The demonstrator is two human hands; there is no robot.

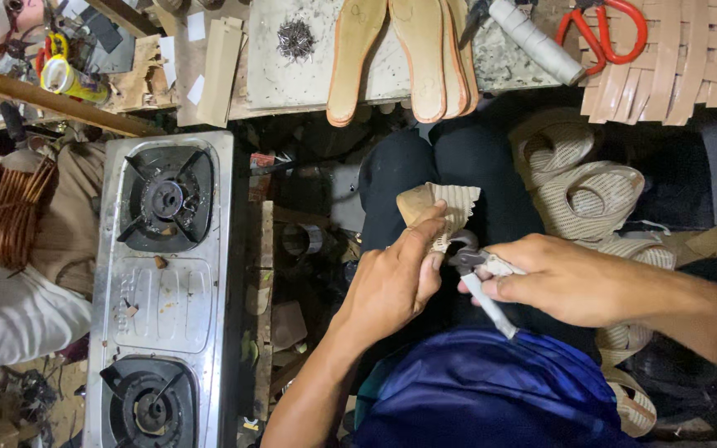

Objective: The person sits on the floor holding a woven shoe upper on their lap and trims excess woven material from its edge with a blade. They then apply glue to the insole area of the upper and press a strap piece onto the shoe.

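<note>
A: Entry, head view. Left hand (393,278) lies over the person's lap, fingers curled around a tan shoe piece with a ribbed woven upper (441,211), thumb pressed along its near edge.

B: Right hand?

A: Right hand (570,278) is clenched on a pair of pincers (479,278) with pale handles. The dark head of the tool touches the lower edge of the shoe piece, just beside the left thumb. Whether the tool's head bites the material, cannot tell.

B: Where does the shoe piece sit?

A: Held above the knees in dark trousers (458,162), not resting on any bench.

B: Surroundings?

A: To the left, a two-burner steel gas stove (163,290) standing on the floor. Beyond the knees, a work slab (284,66) with a small heap of nails (295,37) near its middle and several flat insoles (392,54) hanging over its near edge. At its right end, a white roll (537,41), then red-handled scissors (612,29) lying on woven tan strips (674,70). Right of the knees, a pile of woven uppers (582,195), close to the right forearm. A blue garment (483,390) fills the near edge of the view.
</note>
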